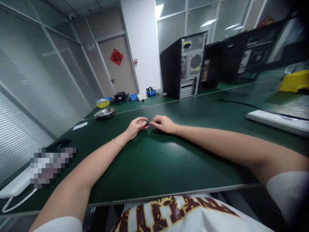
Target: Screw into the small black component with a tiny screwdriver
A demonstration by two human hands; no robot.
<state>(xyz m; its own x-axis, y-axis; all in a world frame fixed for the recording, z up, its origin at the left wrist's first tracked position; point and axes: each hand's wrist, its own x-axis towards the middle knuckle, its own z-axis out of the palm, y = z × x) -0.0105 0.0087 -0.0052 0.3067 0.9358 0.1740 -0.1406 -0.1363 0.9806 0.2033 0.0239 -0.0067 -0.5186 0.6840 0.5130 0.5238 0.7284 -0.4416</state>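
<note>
Over the middle of the green table (135, 174), my two hands meet. A small, dark, slim object (148, 123) shows between the fingertips, too small for me to tell its kind. My left hand (136, 127), with a thin bracelet on its wrist, pinches the object's left end. From the other side, my right hand (163, 124) closes its thumb and fingers on the object. A dark bit also shows under the right fingers, and part of what they hold is hidden.
A metal bowl (105, 113) and small blue bins (151, 92) stand toward the back. Behind the right hand rises a computer tower (172, 69). At right lie a white power strip (277, 120) and a yellow bin (294, 81); at left, a white device (16, 183) with a cable.
</note>
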